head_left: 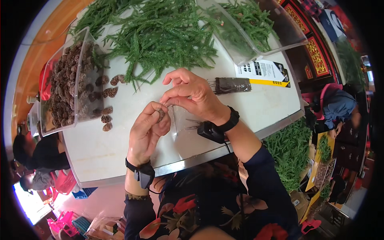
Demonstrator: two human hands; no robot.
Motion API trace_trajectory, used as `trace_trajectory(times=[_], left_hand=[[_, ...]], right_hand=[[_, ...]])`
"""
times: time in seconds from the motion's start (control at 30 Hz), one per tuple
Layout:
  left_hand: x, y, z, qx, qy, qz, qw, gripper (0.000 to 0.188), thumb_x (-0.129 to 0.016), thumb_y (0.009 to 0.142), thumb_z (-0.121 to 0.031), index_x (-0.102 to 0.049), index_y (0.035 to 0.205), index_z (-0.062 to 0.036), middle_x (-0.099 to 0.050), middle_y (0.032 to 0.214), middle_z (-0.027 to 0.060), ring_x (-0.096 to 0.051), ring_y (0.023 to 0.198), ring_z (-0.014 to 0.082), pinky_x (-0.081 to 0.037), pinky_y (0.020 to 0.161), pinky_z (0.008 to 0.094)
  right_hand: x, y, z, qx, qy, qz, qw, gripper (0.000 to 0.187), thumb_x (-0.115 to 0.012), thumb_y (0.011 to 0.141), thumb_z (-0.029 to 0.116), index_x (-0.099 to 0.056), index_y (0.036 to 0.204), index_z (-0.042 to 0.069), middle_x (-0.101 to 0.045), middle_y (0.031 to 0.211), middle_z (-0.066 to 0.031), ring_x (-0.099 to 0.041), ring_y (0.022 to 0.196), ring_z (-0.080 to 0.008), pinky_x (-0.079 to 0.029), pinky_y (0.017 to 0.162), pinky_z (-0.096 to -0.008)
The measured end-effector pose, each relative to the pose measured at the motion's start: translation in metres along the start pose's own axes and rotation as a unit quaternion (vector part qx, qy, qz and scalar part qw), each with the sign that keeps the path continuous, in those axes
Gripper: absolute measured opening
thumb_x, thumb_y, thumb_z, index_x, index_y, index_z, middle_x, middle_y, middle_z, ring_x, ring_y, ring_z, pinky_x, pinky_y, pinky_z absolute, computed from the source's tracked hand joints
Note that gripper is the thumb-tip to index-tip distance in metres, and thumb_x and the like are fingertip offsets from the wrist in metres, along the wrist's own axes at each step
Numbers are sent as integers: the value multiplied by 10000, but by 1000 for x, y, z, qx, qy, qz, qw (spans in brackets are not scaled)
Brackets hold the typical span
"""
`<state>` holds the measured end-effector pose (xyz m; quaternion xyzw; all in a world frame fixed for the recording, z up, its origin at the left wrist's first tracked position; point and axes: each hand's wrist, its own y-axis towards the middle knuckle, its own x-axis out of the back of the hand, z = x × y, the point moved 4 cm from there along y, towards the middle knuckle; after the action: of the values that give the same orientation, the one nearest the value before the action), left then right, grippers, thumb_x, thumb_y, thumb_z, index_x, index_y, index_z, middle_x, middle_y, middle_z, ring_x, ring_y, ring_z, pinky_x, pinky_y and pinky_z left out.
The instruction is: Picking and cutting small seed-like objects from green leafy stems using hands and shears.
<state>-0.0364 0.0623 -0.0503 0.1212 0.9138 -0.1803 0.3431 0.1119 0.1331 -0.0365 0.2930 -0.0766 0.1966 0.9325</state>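
Observation:
Over the white table, my left hand [146, 126] pinches a small brown pine cone [161, 115] between thumb and fingers. My right hand [196, 94] meets it from the right, its thumb and forefinger pressed together at the cone's upper end. Whatever lies in that pinch is too fine to make out. Metal-jawed pliers [193, 123] lie below my right hand, partly hidden by the wrist. To the right rests a dark wrapped bundle [233, 85] with thin wire-like ends sticking out at its left. Several loose pine cones [110, 93] lie on the table left of my hands.
A clear bin [76, 126] full of pine cones stands at the left. Green artificial sprigs [164, 36] cover the table's far side, beside a tilted clear bin [276, 50]. A printed white card [262, 71] lies near the bundle. More greenery [288, 148] is beyond the right edge; people sit at both sides.

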Motion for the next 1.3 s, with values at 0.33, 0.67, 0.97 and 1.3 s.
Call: trace_trajectory(times=[0.33, 0.67, 0.97, 1.3], left_hand=[[-41, -103, -34, -26, 17, 68, 997, 201, -520, 974, -207, -529, 1067, -29, -442, 745, 9, -391, 661, 101, -314, 598, 225], [-134, -197, -11, 20, 64, 69, 995, 224, -511, 984, -211, -543, 1057, -1, -448, 737, 5, -380, 621, 86, -311, 548, 214], [-202, -226, 33, 63, 68, 60, 994, 249, -501, 992, -205, -544, 1100, 15, -444, 733, 5, -369, 591, 86, -300, 520, 211], [-258, -220, 88, 66, 87, 48, 993, 188, -480, 1004, -196, -516, 1044, -16, -458, 734, 13, -359, 585, 82, -297, 512, 212]], right_hand=[[-20, -13, 142, 86, -74, 31, 993, 208, -780, 731, 19, -744, 905, 126, -575, 1116, -37, -514, 732, -119, -451, 657, -240], [11, -80, 250, 84, -26, 57, 994, 210, -777, 723, 12, -732, 902, 112, -584, 1115, -43, -515, 733, -127, -457, 658, -243], [61, -136, 284, 144, -47, 58, 987, 150, -764, 749, 72, -734, 887, 123, -613, 1069, -27, -529, 822, -165, -462, 728, -270], [119, -192, 293, 194, -96, 24, 976, 82, -763, 755, 156, -727, 828, 147, -636, 963, 20, -548, 958, -223, -437, 845, -337]])
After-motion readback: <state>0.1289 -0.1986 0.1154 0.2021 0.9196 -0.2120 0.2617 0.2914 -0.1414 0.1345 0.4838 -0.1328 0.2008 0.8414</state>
